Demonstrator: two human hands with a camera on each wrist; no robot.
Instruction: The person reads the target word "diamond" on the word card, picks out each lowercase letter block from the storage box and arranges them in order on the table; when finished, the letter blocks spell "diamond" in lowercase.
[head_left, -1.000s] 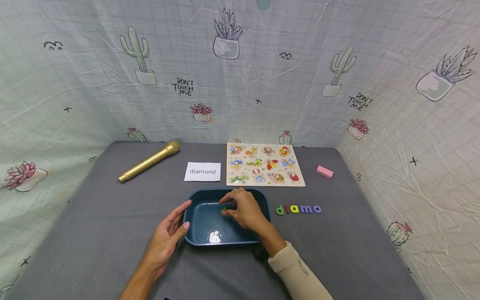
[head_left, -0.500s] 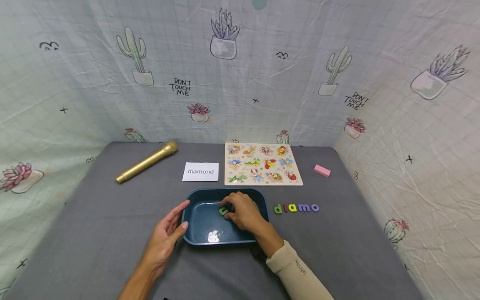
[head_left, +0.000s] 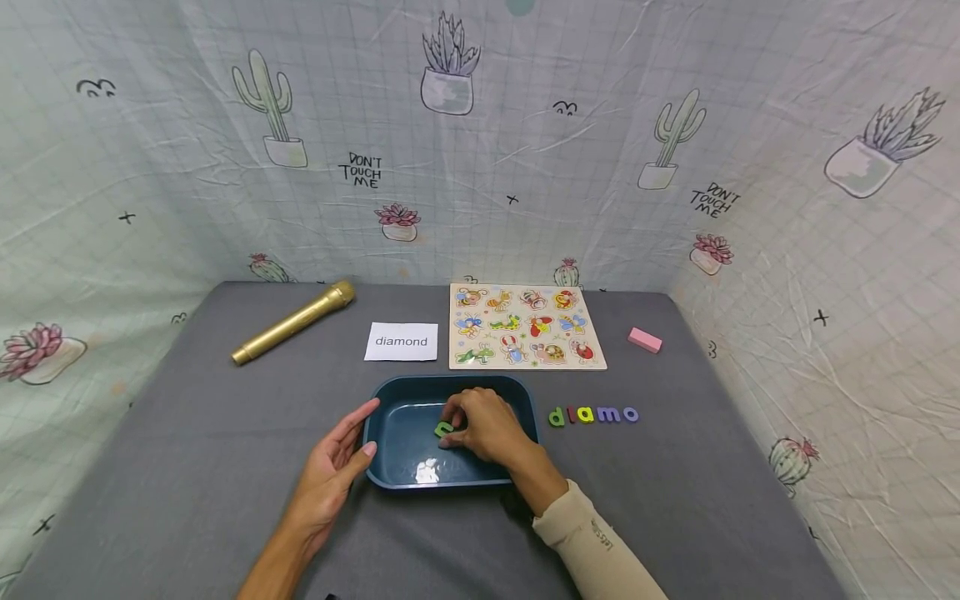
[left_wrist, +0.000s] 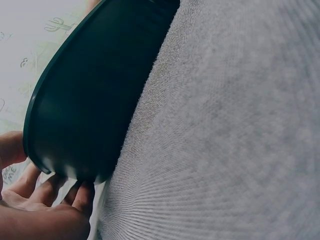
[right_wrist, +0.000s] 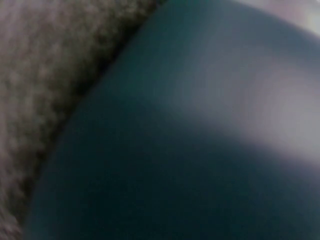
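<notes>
A blue tray point(head_left: 405, 467) lies on the grey cloth in front of the person. At its left end my left hand point(head_left: 330, 475) holds the rim, thumb and index finger spread along it; in the left wrist view several fingers point(left_wrist: 45, 192) touch the outer wall. Inside the tray my right hand point(head_left: 483, 427) pinches a green letter point(head_left: 444, 429), shaped like an n or a u, between thumb and fingers. Part of the letter is hidden by the fingertips. The right wrist view is a blur of the tray's wall point(right_wrist: 150, 165).
Colored letters point(head_left: 592, 415) reading "diamo" lie right of the tray. Behind it are a white card point(head_left: 401, 342) reading "diamond" and an insect puzzle board point(head_left: 525, 327). A gold microphone point(head_left: 292, 323) lies back left, a pink block point(head_left: 645, 340) back right.
My right hand has shifted the green letter slightly toward the tray's front, turning it so more of its shape shows. My left hand stays on the rim.
</notes>
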